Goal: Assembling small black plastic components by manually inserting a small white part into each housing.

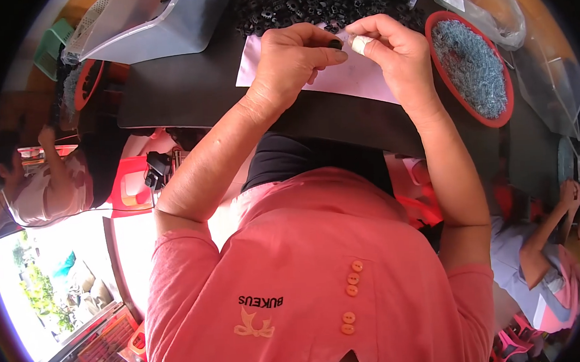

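Observation:
My left hand (285, 62) pinches a small black plastic piece (335, 44) between thumb and fingertips. Close beside it, the fingers of my right hand (403, 56) are pressed together at the tips; anything between them is too small to name. A white wrap (361, 44) covers the right thumb tip. Both hands are over a pale pink sheet (357, 79) on the dark table. Just beyond them lies a heap of small black plastic pieces (333, 3). To the right stands a red basin (510, 97) full of tiny silvery metal parts (468, 67).
A grey plastic bin (164, 33) stands on the table (187, 91) at the far left. Clear plastic bags (491, 10) lie at the far right. Another person (47, 187) sits at left, and one more (543, 259) at right.

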`<state>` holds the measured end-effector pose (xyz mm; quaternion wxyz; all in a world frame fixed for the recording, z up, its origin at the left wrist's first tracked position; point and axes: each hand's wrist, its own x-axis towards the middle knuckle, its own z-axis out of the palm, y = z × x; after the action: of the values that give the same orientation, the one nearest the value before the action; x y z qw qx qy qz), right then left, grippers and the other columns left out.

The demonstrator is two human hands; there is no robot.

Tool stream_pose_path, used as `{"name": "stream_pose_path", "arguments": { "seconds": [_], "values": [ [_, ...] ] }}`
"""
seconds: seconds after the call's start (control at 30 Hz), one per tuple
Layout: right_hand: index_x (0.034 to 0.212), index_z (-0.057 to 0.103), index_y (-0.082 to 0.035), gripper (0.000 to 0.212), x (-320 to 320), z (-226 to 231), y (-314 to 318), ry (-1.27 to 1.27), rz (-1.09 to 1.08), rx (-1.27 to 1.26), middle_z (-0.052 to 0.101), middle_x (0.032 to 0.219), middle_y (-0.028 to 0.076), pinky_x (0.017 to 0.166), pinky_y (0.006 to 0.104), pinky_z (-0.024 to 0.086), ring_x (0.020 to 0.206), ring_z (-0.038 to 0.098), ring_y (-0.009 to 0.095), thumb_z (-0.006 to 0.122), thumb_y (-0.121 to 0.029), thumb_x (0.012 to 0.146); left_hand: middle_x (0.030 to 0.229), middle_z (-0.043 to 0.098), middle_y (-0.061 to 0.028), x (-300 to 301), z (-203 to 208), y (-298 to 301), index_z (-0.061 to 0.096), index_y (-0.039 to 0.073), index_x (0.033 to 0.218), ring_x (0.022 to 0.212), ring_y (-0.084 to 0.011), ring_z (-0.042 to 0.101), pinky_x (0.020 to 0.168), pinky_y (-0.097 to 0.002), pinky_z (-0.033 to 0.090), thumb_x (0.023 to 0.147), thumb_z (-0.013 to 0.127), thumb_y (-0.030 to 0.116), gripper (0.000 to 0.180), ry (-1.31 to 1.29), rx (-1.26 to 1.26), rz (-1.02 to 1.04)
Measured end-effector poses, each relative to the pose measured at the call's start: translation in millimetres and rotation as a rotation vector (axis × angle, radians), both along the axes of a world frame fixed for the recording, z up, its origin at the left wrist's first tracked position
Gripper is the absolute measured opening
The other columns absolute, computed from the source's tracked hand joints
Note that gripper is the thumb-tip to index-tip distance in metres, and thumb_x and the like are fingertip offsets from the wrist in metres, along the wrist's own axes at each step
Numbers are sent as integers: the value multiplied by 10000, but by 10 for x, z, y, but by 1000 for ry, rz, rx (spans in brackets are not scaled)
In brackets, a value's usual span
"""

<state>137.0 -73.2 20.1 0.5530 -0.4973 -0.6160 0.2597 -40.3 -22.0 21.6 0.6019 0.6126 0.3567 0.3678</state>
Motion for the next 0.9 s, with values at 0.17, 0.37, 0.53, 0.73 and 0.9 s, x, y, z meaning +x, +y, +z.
{"name": "stream_pose_path", "arguments": {
  "seconds": [0.17, 0.37, 0.53, 0.73, 0.9],
  "values": [
    [941, 676, 8, 147, -20, -12, 13, -135, 34, 130, 680, 806, 64, 675, 242, 510, 729, 642, 118, 621, 55, 813, 676, 616, -21, -6, 20, -19, 710, -29, 913, 556, -58, 504, 480, -214, 380, 762, 755, 13, 163, 80, 83, 9],
    [939, 672, -14, 202, -74, -13, 14, -390, 27, 302, 642, 853, 95, 653, 301, 505, 744, 646, 235, 611, 72, 767, 654, 592, -8, -49, -8, -41, 710, -23, 906, 533, -52, 481, 473, -212, 367, 766, 750, 24, 153, 43, 145, 2],
    [997, 679, -50, 271, -112, -46, 33, -540, 69, 400, 644, 934, 73, 732, 352, 491, 835, 625, 278, 611, 38, 750, 669, 597, -35, -169, -32, -8, 688, -45, 917, 546, -70, 513, 457, -221, 383, 799, 720, 15, 136, -26, -46, 35],
    [864, 662, -92, 127, -250, -93, 39, -1091, 9, 407, 597, 953, 19, 818, 375, 397, 998, 558, 225, 668, -161, 758, 731, 641, -56, -340, -169, 96, 678, -51, 955, 570, -72, 539, 452, -216, 394, 845, 704, 50, 151, -116, -59, 107],
    [816, 651, -93, 93, -109, -86, 19, -1184, 31, 377, 585, 907, 10, 815, 391, 377, 969, 544, 226, 658, -167, 759, 701, 624, -29, -431, -229, 90, 693, -37, 918, 587, -67, 542, 443, -207, 400, 820, 709, 33, 123, -152, -100, 147]
  ]
}}
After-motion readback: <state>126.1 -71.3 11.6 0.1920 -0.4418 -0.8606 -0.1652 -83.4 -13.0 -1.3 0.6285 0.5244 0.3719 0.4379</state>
